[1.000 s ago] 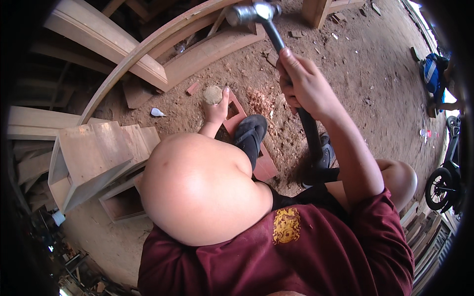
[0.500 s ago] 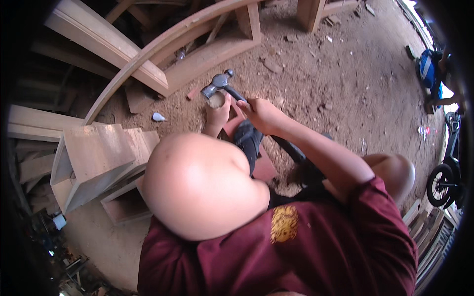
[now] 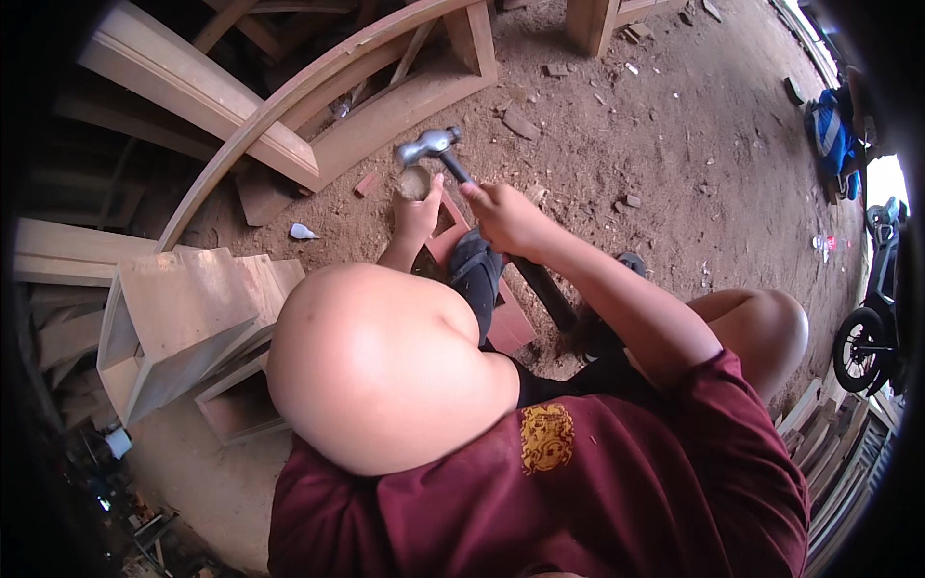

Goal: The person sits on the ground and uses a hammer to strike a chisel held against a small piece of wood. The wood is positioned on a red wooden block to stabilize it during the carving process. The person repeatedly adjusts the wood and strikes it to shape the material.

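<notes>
My right hand [image 3: 506,222] is wrapped round the dark handle of a ball-peen hammer [image 3: 430,144]. The hammer's metal head is just above a round, pale-topped piece [image 3: 414,182], and a small gap shows between them. My left hand [image 3: 416,218] grips that piece from the near side with the thumb up along it; its lower part is hidden by the hand, so its kind is unclear. Below the hands lies a reddish-brown wooden frame piece [image 3: 509,329], partly covered by my dark-clothed leg [image 3: 475,270].
A curved wooden frame [image 3: 405,120] stands at the far left. Pale wooden box-like pieces [image 3: 183,303] are at the left. A small white bottle [image 3: 303,232] lies on the dirt floor [image 3: 665,144]. At the right are a two-wheeler [image 3: 872,328] and a person in blue [image 3: 831,130].
The hammer head has risen slightly away from the round piece and turned a little. Both hands keep their hold. The whole view has shifted slightly.
</notes>
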Demonstrator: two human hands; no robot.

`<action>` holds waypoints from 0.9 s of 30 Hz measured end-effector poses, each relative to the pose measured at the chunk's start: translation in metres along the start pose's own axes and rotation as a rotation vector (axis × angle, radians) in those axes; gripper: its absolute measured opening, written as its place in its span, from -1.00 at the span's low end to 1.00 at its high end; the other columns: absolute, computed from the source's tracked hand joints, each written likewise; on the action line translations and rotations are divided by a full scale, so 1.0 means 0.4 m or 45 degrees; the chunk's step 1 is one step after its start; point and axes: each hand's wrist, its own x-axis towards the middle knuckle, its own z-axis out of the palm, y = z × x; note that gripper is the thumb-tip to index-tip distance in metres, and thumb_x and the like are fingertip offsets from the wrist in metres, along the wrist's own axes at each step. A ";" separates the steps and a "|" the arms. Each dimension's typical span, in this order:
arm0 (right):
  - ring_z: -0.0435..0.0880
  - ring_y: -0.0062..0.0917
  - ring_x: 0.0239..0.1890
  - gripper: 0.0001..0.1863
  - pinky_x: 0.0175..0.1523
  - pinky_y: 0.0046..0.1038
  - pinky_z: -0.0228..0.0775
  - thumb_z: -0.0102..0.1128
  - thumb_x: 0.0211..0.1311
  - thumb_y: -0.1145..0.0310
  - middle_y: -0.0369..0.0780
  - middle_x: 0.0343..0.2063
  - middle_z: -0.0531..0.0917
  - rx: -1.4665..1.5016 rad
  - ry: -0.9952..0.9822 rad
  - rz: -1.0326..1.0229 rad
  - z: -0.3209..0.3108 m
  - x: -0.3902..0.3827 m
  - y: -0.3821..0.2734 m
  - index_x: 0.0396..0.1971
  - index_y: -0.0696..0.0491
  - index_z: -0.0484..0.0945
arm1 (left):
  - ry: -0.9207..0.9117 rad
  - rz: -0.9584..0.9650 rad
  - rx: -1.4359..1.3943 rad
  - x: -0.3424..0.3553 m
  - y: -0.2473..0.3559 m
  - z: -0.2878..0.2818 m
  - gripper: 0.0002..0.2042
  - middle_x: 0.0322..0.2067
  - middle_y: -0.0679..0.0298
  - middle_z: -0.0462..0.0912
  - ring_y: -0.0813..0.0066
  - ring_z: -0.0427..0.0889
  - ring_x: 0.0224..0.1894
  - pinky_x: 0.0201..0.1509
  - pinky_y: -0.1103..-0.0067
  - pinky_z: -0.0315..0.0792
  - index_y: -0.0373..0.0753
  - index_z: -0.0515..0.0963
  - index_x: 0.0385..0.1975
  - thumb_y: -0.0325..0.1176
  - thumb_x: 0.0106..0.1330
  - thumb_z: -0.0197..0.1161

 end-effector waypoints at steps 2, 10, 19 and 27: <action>0.33 -0.66 -0.74 -0.48 -0.66 -0.49 0.21 -0.16 0.48 -0.08 -0.38 -0.73 0.33 0.123 0.065 0.063 -0.035 -0.013 -0.041 -0.48 0.09 0.39 | 0.071 -0.304 -0.035 -0.008 0.018 -0.014 -0.82 -0.63 0.36 0.50 0.59 0.45 -0.60 -0.49 0.54 0.36 -0.26 0.46 -0.53 -0.41 0.26 0.29; 0.24 -0.69 -0.74 -0.49 -0.66 -0.52 0.14 -0.22 0.50 -0.08 -0.39 -0.73 0.26 0.343 0.109 -0.034 -0.124 -0.024 -0.103 -0.51 0.04 0.28 | 0.103 -0.212 0.024 -0.022 0.005 -0.051 -0.78 -0.63 0.38 0.48 0.61 0.45 -0.57 -0.48 0.55 0.35 -0.22 0.43 -0.57 -0.38 0.30 0.26; 0.40 -0.67 -0.73 -0.44 -0.66 -0.51 0.28 -0.23 0.50 -0.07 -0.33 -0.71 0.40 0.282 0.063 -0.337 -0.161 -0.119 -0.233 -0.51 0.13 0.37 | 0.089 -0.142 0.131 -0.035 0.010 -0.035 -0.76 -0.60 0.31 0.50 0.49 0.49 -0.52 -0.41 0.48 0.37 -0.29 0.46 -0.54 -0.33 0.31 0.27; 0.29 -0.49 -0.67 -0.62 -0.54 -0.44 0.13 -0.18 0.47 0.07 -0.25 -0.70 0.34 0.036 0.638 -1.180 -0.139 -0.210 -0.369 -0.37 0.09 0.36 | 0.008 -0.074 0.261 -0.030 0.014 -0.024 -0.71 -0.52 0.09 0.65 0.17 0.66 -0.42 -0.34 0.32 0.46 -0.30 0.59 -0.46 -0.17 0.33 0.21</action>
